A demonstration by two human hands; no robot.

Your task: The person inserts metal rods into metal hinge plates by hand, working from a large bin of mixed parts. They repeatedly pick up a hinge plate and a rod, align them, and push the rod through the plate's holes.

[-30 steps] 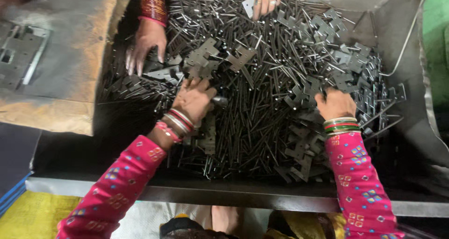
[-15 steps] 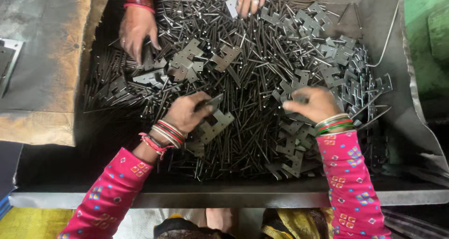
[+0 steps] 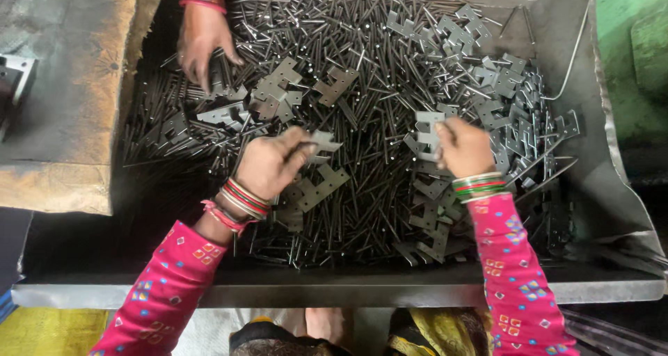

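Observation:
A dark metal bin [image 3: 612, 189] holds a heap of thin steel pins [image 3: 376, 84] mixed with flat notched hinge plates [image 3: 501, 84]. My left hand [image 3: 271, 162], bangles at the wrist, pinches a hinge plate [image 3: 321, 144] lifted just above the heap. To its right, my right hand [image 3: 463, 147] grips another grey hinge plate [image 3: 426, 125] held upright over the pile. Both my sleeves are pink with a pattern.
Another person's hand [image 3: 202, 39] with red bangles reaches into the bin's far left corner among plates. A worn brown-covered block [image 3: 69, 98] borders the bin on the left. The bin's front rim [image 3: 334, 286] runs below my arms; a green surface [image 3: 633, 57] stands at right.
Both my hands lifted plates out of the pile and drew toward each other. The other person's second hand at the far edge has left view.

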